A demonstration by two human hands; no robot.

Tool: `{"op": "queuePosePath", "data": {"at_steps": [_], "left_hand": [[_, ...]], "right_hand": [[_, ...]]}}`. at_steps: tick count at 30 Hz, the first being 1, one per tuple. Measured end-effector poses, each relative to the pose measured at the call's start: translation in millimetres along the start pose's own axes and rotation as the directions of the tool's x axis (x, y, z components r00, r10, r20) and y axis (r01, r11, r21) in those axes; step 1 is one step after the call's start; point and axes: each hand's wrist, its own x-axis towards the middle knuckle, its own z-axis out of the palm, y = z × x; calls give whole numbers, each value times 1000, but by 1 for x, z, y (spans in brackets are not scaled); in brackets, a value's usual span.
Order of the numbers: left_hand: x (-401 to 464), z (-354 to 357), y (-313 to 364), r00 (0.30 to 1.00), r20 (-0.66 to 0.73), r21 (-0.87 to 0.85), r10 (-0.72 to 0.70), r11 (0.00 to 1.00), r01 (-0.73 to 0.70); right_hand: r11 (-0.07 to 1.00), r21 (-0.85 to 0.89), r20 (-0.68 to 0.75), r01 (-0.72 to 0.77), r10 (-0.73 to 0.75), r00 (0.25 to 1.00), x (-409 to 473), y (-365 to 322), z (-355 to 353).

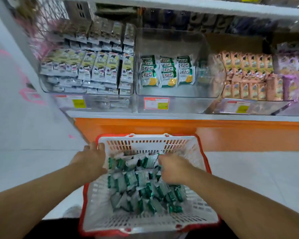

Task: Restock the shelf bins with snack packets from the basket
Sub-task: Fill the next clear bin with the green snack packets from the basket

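Note:
A white basket with a red rim (193,147) sits low in front of me, holding several green-and-white snack packets (136,185). My left hand (91,159) grips the basket's far left rim. My right hand (174,169) is down inside the basket with its fingers curled into the packets near the far side. On the shelf above, the middle clear bin (212,69) holds several matching green packets (167,71) laid flat in three rows, with bare room behind and to their right.
A left bin (47,88) is packed with silver-and-yellow packets. Right bins (248,100) hold orange and purple packets. An orange shelf base (162,130) stands just beyond the basket. A white upper shelf (197,9) overhangs the bins. Pale floor tiles lie to both sides.

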Motion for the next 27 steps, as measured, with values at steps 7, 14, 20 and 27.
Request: {"op": "queuePosePath", "data": {"at_steps": [7,14,20,27], "left_hand": [[6,23,8,1000,-5,137,31,990,-30],[12,9,-5,1000,24,91,17,996,-19],[-7,-50,12,985,98,31,143,989,-147],[-38,-106,30,899,-35,-389,436,823,-414]], "right_hand": [[964,146,111,-225,210,971,55,2,103],[954,153,97,-260,247,964,63,1,120],[954,263,186,-145,97,978,41,-1,40],[778,609,-90,154,-126,988,-43,-11,-83]]}}
